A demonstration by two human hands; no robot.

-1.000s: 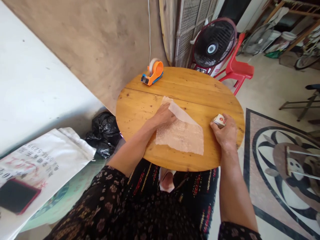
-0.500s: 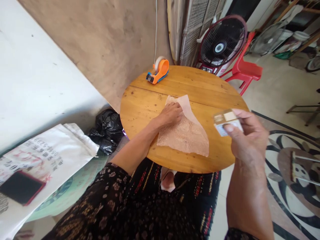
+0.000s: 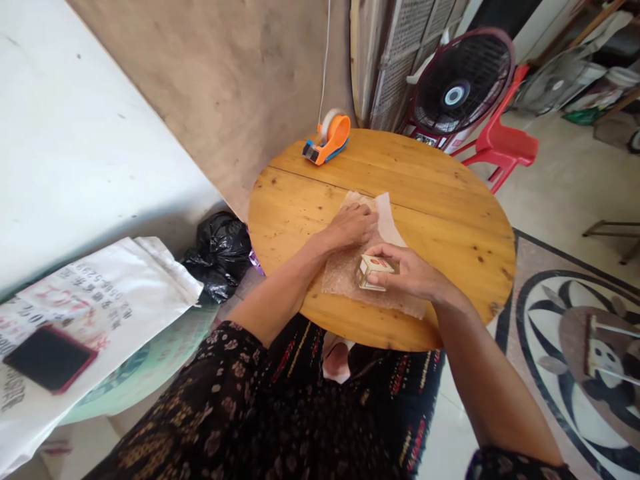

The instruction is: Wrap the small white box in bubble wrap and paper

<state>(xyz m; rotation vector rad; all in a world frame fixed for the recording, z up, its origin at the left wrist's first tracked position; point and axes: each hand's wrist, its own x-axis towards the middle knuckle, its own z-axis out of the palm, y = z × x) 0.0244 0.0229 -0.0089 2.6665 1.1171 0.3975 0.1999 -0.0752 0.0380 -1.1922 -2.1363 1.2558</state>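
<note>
A crumpled, see-through sheet of bubble wrap (image 3: 345, 275) lies on the round wooden table (image 3: 450, 180). My left hand (image 3: 353, 225) rests palm down on its upper part, fingers spread over it and slightly bent. In my right hand (image 3: 413, 270) is a small pale cardboard box (image 3: 379, 265) with a red mark on top, held between thumb and fingers over the middle of the wrap. Whether the box's underside touches the wrap I cannot tell.
An orange tape dispenser (image 3: 330, 138) stands at the table's far left edge. Behind the table are a fan (image 3: 457, 93) and a red chair (image 3: 507, 143). To the left, a phone (image 3: 50, 359) lies on a white sack (image 3: 145, 273), near a black plastic bag (image 3: 223, 250).
My right hand has brought the box leftward from beside the table's right edge to above the bubble wrap. My left hand stays on the wrap. The view has shifted slightly.
</note>
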